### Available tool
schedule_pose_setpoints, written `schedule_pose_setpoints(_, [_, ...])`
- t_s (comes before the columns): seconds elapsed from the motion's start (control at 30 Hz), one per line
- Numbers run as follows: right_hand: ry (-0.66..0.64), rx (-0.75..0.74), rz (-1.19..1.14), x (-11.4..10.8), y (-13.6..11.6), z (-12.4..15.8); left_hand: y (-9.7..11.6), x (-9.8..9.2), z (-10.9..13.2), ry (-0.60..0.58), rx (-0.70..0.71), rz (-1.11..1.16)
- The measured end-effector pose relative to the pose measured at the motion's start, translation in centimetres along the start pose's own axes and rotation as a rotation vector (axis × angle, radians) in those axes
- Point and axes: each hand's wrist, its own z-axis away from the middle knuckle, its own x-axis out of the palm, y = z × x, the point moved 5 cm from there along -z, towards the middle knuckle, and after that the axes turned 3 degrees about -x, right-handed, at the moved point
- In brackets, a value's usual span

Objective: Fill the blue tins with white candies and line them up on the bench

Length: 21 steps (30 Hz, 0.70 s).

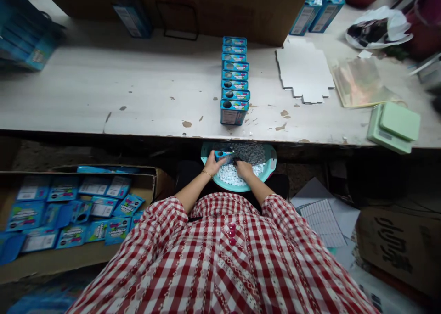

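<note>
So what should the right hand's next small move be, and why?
Probably have the right hand bring some white pieces to the blue box: the left hand holds that box over the turquoise basin, and the right hand is down at the pieces, close to it. Whether it already grips any is too small to tell.

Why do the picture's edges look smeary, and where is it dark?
Head view: the blue boxes at upper left look blurred and stretched, perhaps from a wide lens; head view: the pale tabletop is bright, while shadow fills the space beneath, beside the teal basin.
</note>
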Motion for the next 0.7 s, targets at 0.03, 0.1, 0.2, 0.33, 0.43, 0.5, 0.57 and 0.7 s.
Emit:
schedule_pose_setpoints(0.03, [0.012, 0.002, -0.034, 0.4, -0.5, -0.5, 0.1, -0.2, 0.0, 0.002, -0.011, 0.03])
schedule_pose_setpoints(0.1, [0.034, 0.0, -0.114, 0.7, -0.8, -1.0, 0.5, -1.0, 0.3, 0.023, 0.0, 0.066])
schedule_pose_setpoints(0.2, [0.08, -0.038, -0.247, 0.5, 0.4, -0.8, 1.8, -2.8, 1.3, 0.068, 0.082, 0.082])
schedule_pose_setpoints(0.33, [0.121, -0.046, -0.334, -0.8, 3.2, 1.0, 3.5, -4.6, 2.6, 0.125, 0.185, 0.004])
schedule_pose_setpoints(0.43, [0.171, -0.075, -0.396, -3.1, 4.6, 3.4, 4.1, -4.8, 3.0, 0.166, 0.211, -0.067])
schedule_pose_setpoints(0.5, [0.217, -0.106, -0.411, -5.4, 4.9, 5.4, 4.3, -4.2, 2.9, 0.144, 0.22, -0.13])
schedule_pose_setpoints(0.57, [0.241, -0.141, -0.374, -7.9, 4.2, 7.3, 4.5, -3.2, 2.8, 0.095, 0.239, -0.2])
schedule_pose_setpoints(0.7, [0.185, -0.151, -0.144, -11.7, 1.1, 9.4, 4.9, -1.1, 2.8, 0.022, 0.331, -0.317])
